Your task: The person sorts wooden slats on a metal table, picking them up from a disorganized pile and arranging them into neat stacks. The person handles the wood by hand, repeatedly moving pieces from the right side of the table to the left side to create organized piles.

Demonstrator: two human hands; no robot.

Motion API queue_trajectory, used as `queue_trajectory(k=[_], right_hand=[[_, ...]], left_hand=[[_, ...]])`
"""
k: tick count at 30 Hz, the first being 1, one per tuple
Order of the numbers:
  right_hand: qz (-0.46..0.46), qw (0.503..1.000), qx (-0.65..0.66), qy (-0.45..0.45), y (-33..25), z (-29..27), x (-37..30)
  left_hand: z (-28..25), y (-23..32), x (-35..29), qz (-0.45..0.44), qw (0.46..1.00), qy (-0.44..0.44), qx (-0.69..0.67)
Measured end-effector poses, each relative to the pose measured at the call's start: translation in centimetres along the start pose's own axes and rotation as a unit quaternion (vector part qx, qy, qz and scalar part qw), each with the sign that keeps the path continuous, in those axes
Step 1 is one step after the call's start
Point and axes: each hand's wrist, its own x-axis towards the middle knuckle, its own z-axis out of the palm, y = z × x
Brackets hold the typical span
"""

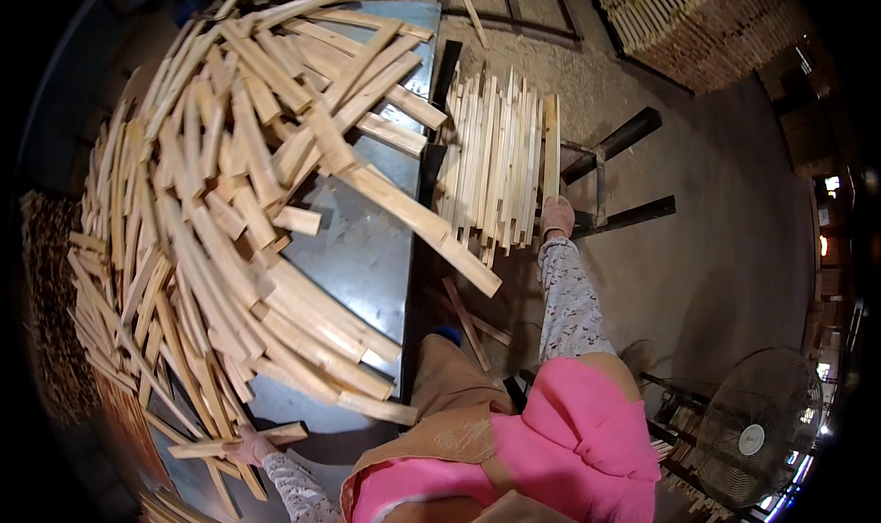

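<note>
My left hand [250, 445] is closed around a short wooden strip [195, 450] at the near left edge of a loose pile of wooden strips [243, 161]. That pile lies criss-crossed over a grey metal tabletop [362, 248]. Off to the right, my right hand [556, 218] grips the near end of another wooden strip [552, 147]. This strip lies lengthwise along the right side of a row of parallel strips [496, 156], whose ends are uneven. My fingertips are partly hidden on both hands.
One long strip [431, 228] juts past the table's right edge. Black metal bars [633, 216] stick out right of the row. Stacked wood [697, 27] stands at the far right, and a caged fan [752, 439] at the near right. Loose sticks [466, 324] lie below the table's edge.
</note>
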Motion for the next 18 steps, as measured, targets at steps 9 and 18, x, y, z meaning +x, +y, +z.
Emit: queue_trajectory(k=[9, 18], right_hand=[[-0.03, 0.986, -0.151, -0.058, 0.8, 9.6, 12.0], [-0.301, 0.755, -0.581, -0.055, -5.6, 6.0, 6.0]], left_hand=[[-0.9, 5.6, -1.3, -0.055, 0.973, -0.126, -0.185], [-1.6, 0.8, -2.3, -0.177, 0.819, -0.184, -0.514]])
